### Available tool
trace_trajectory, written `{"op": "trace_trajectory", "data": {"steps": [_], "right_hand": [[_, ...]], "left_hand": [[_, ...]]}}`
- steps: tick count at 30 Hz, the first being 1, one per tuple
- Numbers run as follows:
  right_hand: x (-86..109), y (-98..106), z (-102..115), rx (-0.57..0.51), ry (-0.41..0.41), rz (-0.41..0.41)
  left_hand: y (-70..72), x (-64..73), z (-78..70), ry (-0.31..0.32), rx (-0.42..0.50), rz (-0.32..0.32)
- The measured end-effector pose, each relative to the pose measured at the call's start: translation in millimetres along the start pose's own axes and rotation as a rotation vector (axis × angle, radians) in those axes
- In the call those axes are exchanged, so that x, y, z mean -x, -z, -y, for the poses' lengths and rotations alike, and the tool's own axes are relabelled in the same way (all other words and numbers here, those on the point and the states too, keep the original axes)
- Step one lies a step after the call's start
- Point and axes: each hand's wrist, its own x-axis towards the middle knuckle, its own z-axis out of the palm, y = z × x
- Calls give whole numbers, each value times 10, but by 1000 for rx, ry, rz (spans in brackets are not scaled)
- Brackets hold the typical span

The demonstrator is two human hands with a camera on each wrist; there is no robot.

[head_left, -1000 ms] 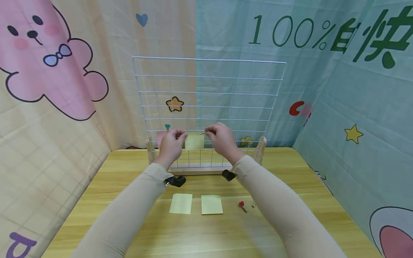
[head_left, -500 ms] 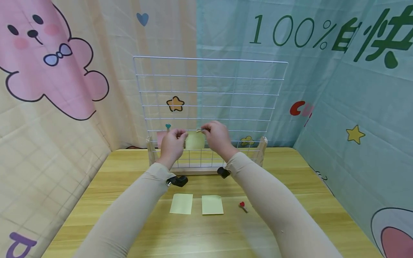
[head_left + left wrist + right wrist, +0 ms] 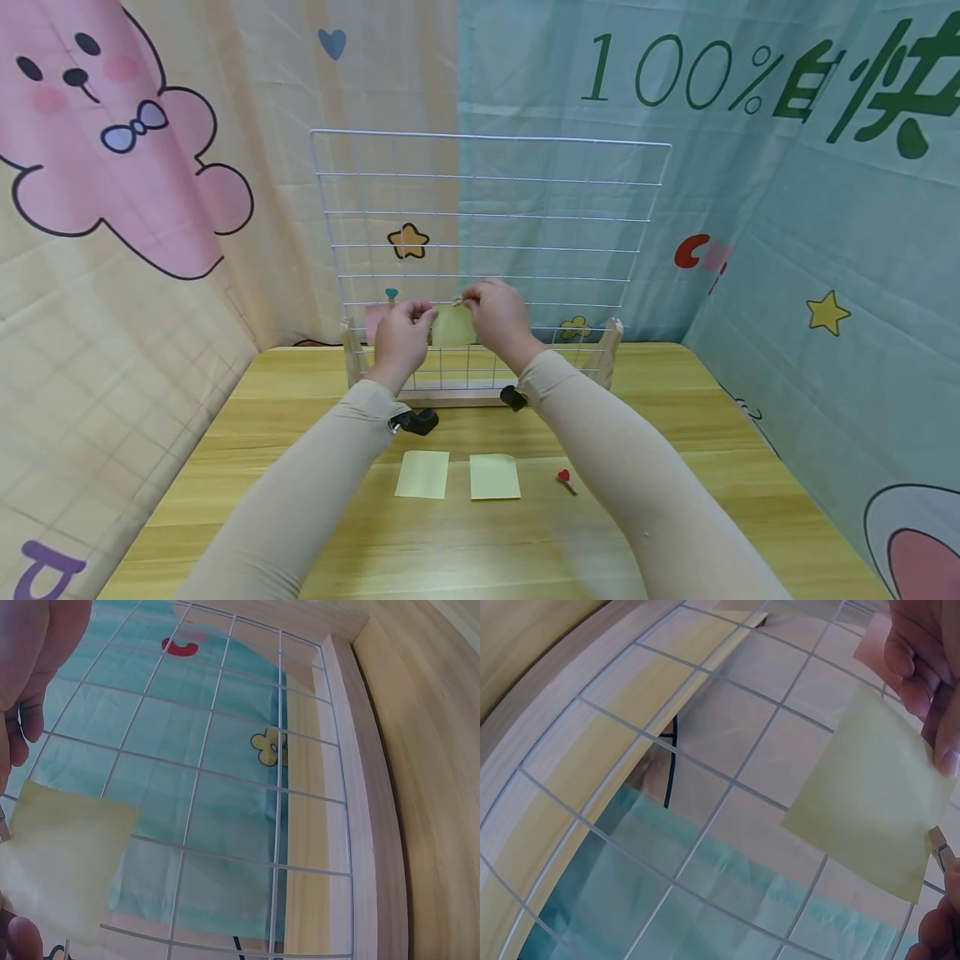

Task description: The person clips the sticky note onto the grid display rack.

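Beside a pink paper note [image 3: 373, 322], the left hand [image 3: 402, 340] pinches the upper-left corner of a pale-yellow square paper note [image 3: 452, 327] before a white wire grid [image 3: 555, 218] — the right hand [image 3: 498, 319], likewise pinching, grips a small wooden clothespin [image 3: 940, 844] at its top edge.

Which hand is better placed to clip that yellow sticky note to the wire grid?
Probably the right hand: it pinches a small clothespin at the top edge of the yellow sticky note. The left hand is busy holding the note's left side.
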Motion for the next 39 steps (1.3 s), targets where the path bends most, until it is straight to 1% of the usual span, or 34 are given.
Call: {"op": "trace_trajectory", "data": {"steps": [13, 19, 23, 30, 39], "right_hand": [[-22, -10, -1, 30, -28, 23], [-28, -5, 23, 71, -33, 25], [-36, 8, 51, 88, -40, 52], [-61, 20, 77, 127, -50, 118], [-93, 7, 88, 196, -39, 146]], "left_hand": [[-24, 13, -25, 13, -2, -10], [-28, 16, -31, 8, -10, -20], [-37, 11, -25, 7, -17, -27], [-49, 16, -30, 5, -1, -32], [-48, 24, -22, -15, -20, -40]]}}
